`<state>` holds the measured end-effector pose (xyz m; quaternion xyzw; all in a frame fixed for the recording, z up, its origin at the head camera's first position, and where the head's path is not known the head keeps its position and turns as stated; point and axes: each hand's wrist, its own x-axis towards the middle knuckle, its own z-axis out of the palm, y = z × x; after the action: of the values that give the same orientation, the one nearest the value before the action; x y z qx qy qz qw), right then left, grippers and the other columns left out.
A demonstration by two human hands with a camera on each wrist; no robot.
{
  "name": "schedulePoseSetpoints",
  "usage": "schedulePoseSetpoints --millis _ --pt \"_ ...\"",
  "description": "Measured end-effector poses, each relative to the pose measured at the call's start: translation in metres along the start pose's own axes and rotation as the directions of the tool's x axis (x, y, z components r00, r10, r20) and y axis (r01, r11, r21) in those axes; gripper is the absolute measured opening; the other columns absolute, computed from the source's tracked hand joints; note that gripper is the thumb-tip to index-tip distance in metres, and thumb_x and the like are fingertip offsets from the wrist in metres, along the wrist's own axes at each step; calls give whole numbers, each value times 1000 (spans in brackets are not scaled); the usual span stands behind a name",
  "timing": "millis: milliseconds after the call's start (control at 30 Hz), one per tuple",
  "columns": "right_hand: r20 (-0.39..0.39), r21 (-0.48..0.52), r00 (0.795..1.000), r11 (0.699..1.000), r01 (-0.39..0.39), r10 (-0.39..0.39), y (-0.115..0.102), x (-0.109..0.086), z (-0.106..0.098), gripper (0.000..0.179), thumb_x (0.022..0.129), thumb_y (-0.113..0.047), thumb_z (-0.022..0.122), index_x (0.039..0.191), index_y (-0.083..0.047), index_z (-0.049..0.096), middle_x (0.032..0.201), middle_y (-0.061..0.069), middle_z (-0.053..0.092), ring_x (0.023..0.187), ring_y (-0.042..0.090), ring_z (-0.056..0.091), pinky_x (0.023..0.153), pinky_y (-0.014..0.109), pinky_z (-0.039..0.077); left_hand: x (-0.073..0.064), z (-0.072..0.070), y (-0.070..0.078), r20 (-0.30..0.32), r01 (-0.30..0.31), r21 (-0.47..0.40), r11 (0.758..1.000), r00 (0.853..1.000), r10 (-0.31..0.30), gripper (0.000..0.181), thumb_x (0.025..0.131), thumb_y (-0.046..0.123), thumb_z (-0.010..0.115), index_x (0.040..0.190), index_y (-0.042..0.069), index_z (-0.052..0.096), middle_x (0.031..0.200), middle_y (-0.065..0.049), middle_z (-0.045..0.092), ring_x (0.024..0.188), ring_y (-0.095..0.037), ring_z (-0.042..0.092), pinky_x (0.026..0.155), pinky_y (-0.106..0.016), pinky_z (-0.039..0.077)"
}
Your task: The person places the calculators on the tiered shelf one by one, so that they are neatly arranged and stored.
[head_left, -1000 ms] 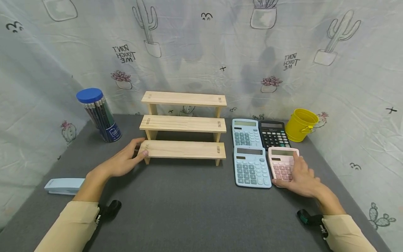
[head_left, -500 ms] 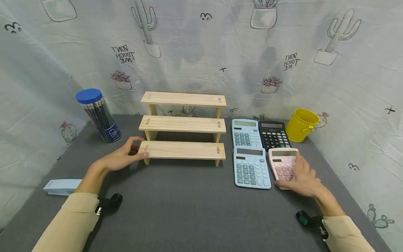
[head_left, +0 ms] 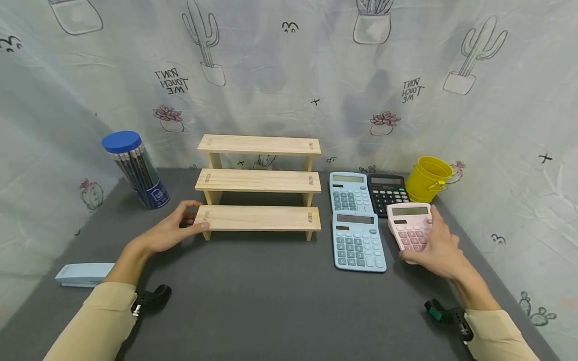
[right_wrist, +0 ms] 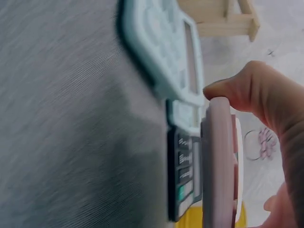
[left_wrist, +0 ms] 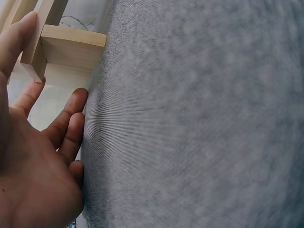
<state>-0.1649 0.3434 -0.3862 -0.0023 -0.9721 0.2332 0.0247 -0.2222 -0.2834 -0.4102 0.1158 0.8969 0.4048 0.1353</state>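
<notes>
In the head view, my right hand [head_left: 440, 253] grips a pink calculator [head_left: 410, 223] by its sides, thumb at the near left. The right wrist view has this calculator [right_wrist: 219, 161] edge-on, raised off the table. My left hand [head_left: 164, 231] holds the left end of the lowest board of a three-tier wooden shelf [head_left: 259, 218]. Thumb and index finger span that board end, while the other fingers [left_wrist: 71, 133] stay off the board in the left wrist view. Two light blue calculators, a front one [head_left: 358, 245] and a rear one [head_left: 349, 193], lie beside a black calculator [head_left: 387, 193].
A yellow bucket [head_left: 426, 180] stands at the back right, behind the pink calculator. At the left are a blue-lidded tub of pencils [head_left: 140, 173] and a light blue stapler-like object [head_left: 83, 274], partly behind the left forearm. A patterned curtain [head_left: 280, 75] borders the grey table [head_left: 271, 301].
My right hand has lifted the pink calculator off the table and tilted it, moving it slightly away from the front blue one. The left hand keeps its place on the shelf; the head view shifted slightly.
</notes>
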Motion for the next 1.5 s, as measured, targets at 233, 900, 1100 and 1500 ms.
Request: schedulePoseSetpoints --millis 233,900,1100,1500 --pt "-100 114 994 992 57 -45 -17 4 -7 140 71 -33 90 161 -2 -13 153 40 22 123 57 30 95 71 23 3 -2 2 -21 -15 -4 1000 1000 15 75 102 45 62 156 16 20 152 -29 40 137 -47 42 101 -66 39" --pt "-97 143 988 980 135 -122 -71 15 -20 136 71 -30 88 164 -15 -11 158 33 18 127 57 25 93 70 28 3 9 -5 -160 -37 -39 999 987 30 75 97 39 73 154 9 36 139 -22 54 122 -36 55 94 -44 45" --pt "-78 164 983 970 177 -167 -90 15 -21 137 72 -35 89 164 -21 -11 164 27 13 132 56 23 93 75 29 3 11 -5 -181 -43 -43 998 983 35 73 95 38 75 152 8 40 138 -21 57 121 -35 57 92 -40 47" --pt "-103 145 965 956 256 -243 -131 26 -17 135 70 -34 89 165 -24 -6 157 25 22 123 47 31 88 61 34 3 12 -4 -179 -54 -55 997 983 43 71 97 39 73 150 7 37 136 -22 55 120 -36 56 91 -41 46"
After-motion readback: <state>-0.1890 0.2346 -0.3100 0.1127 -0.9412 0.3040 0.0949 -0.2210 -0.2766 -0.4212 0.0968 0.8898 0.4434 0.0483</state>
